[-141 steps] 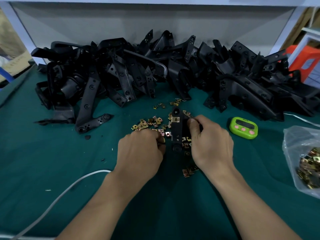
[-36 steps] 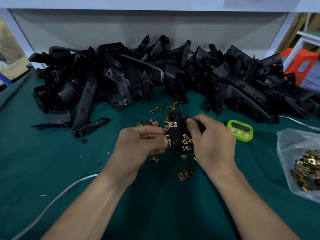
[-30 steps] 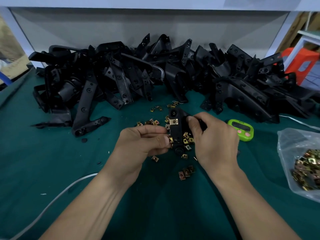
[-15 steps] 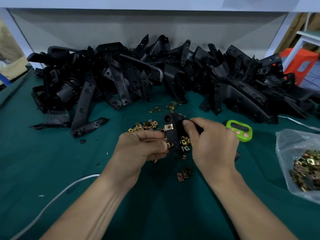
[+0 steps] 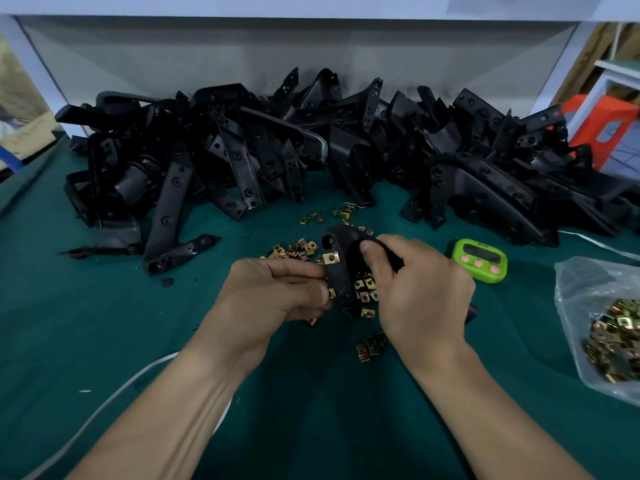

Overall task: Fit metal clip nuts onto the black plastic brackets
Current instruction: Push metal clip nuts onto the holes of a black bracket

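My right hand (image 5: 420,292) grips a black plastic bracket (image 5: 339,271) held upright over the green mat. One brass clip nut (image 5: 331,258) sits on the bracket's left edge near its top. My left hand (image 5: 277,292) pinches a second clip nut (image 5: 332,292) against the bracket's lower left edge, thumb and fingers curled around it. Loose clip nuts (image 5: 294,249) lie scattered on the mat behind and under both hands. Part of the bracket is hidden behind my right hand.
A long heap of black brackets (image 5: 311,150) fills the back of the green mat (image 5: 86,323). A green timer (image 5: 481,259) lies to the right, and a clear bag of clip nuts (image 5: 609,327) at the far right. A white cable (image 5: 104,410) runs along the left front.
The left hand picked a clip nut from the mat and brought it to the bracket's lower edge. The right hand has tilted and lifted the bracket slightly. The view shifted a little.
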Tool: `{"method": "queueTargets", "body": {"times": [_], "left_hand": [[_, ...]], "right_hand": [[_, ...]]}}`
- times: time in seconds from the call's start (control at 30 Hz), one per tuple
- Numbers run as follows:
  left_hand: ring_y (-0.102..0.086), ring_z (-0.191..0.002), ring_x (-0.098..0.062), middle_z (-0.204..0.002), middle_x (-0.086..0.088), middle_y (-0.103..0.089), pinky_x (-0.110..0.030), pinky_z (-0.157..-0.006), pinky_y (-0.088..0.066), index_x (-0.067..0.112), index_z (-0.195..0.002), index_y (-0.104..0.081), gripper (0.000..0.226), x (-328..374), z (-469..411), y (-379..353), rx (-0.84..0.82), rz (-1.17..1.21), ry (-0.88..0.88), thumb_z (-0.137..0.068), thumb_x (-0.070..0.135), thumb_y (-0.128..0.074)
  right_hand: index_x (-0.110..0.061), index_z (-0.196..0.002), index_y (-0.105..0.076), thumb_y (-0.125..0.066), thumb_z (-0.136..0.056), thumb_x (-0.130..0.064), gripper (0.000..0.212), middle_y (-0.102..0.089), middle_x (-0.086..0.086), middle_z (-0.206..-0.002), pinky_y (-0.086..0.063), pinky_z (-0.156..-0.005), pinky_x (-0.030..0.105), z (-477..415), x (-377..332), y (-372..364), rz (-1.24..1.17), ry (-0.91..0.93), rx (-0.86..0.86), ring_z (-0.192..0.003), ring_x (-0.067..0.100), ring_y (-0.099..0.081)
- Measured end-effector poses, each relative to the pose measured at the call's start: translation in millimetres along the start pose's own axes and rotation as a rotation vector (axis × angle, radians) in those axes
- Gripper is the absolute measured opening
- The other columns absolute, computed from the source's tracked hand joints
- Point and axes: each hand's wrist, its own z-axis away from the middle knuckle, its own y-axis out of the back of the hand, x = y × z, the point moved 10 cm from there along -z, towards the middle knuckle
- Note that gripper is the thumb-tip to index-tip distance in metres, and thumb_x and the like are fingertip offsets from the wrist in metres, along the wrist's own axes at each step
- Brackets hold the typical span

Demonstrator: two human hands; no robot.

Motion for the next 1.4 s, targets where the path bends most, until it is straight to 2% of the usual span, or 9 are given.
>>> {"method": "queueTargets", "body": {"times": [0.27,0.43,0.57,0.67,0.83,0.97,1.07,1.3,1.4], "left_hand": [[-0.073,-0.069,-0.02,-0.08,-0.014,-0.076,-0.023,-0.063,-0.058,0.005,-0.088,-0.078,0.018,1,1,-3,-0.038,0.052,-0.006,-0.075,-0.008,-0.079],[-0.074,-0.075,-0.014,-0.086,-0.009,-0.078,-0.02,-0.065,-0.058,0.011,-0.085,-0.082,0.028,-5,-1,-14,-0.049,0.163,0.025,-0.058,0.017,-0.084],[-0.074,-0.076,-0.015,-0.085,-0.004,-0.078,-0.022,-0.065,-0.058,0.024,-0.076,-0.083,0.014,-14,2,-17,-0.026,0.134,0.071,-0.063,0.029,-0.083],[-0.075,-0.077,-0.018,-0.09,-0.009,-0.079,-0.024,-0.066,-0.06,0.018,-0.078,-0.082,0.009,-20,3,-16,-0.003,0.122,0.083,-0.079,0.026,-0.08],[-0.075,-0.079,-0.021,-0.093,-0.015,-0.078,-0.026,-0.069,-0.061,0.004,-0.092,-0.078,0.029,-17,6,-24,-0.014,0.128,0.041,-0.081,0.031,-0.075],[-0.074,-0.073,-0.018,-0.085,-0.013,-0.079,-0.028,-0.07,-0.062,0.012,-0.084,-0.083,0.013,-1,1,-19,-0.025,-0.038,-0.078,-0.086,0.021,-0.074],[-0.073,-0.069,-0.015,-0.08,-0.011,-0.078,-0.027,-0.068,-0.062,0.019,-0.08,-0.084,0.011,3,2,-20,-0.046,-0.069,-0.114,-0.078,0.027,-0.077],[-0.067,-0.068,-0.022,-0.082,-0.024,-0.074,-0.027,-0.065,-0.061,0.011,-0.073,-0.081,0.022,-2,3,-24,-0.056,-0.091,-0.114,-0.067,0.032,-0.081],[-0.067,-0.066,-0.018,-0.072,-0.013,-0.073,-0.027,-0.064,-0.06,0.013,-0.071,-0.081,0.021,-1,6,-25,-0.05,-0.093,-0.137,-0.069,0.034,-0.081]], "right_hand": [[-0.028,-0.087,-0.073,-0.057,-0.098,-0.049,0.029,-0.061,-0.01,-0.063,-0.045,-0.06,0.035,-1,10,-3,-0.059,-0.099,-0.04,-0.059,0.016,-0.055],[-0.029,-0.091,-0.077,-0.059,-0.099,-0.047,0.026,-0.064,-0.014,-0.062,-0.044,-0.059,0.033,-4,29,-9,-0.176,-0.188,-0.048,-0.06,0.014,-0.058],[-0.029,-0.087,-0.077,-0.058,-0.097,-0.048,0.029,-0.062,-0.015,-0.059,-0.041,-0.055,0.03,-4,37,-12,-0.224,-0.208,-0.049,-0.058,0.011,-0.058],[-0.031,-0.087,-0.076,-0.056,-0.096,-0.051,0.03,-0.062,-0.018,-0.058,-0.037,-0.054,0.026,-4,37,-14,-0.243,-0.212,-0.046,-0.058,0.009,-0.057],[-0.031,-0.086,-0.076,-0.055,-0.093,-0.054,0.033,-0.065,-0.014,-0.061,-0.039,-0.055,0.028,-6,42,-14,-0.264,-0.238,-0.039,-0.06,0.011,-0.059],[-0.031,-0.083,-0.076,-0.055,-0.092,-0.054,0.033,-0.064,-0.013,-0.059,-0.038,-0.053,0.026,-7,45,-17,-0.281,-0.258,-0.067,-0.058,0.011,-0.057],[-0.032,-0.083,-0.076,-0.057,-0.093,-0.053,0.031,-0.063,-0.013,-0.058,-0.039,-0.053,0.029,-7,45,-18,-0.277,-0.26,-0.075,-0.057,0.012,-0.057],[-0.029,-0.086,-0.075,-0.059,-0.098,-0.049,0.028,-0.062,-0.011,-0.056,-0.05,-0.058,0.038,-4,31,-16,-0.199,-0.183,-0.127,-0.056,0.011,-0.058],[-0.027,-0.086,-0.074,-0.057,-0.099,-0.047,0.029,-0.064,-0.01,-0.059,-0.052,-0.061,0.041,-3,27,-15,-0.192,-0.173,-0.121,-0.058,0.014,-0.06]]}}
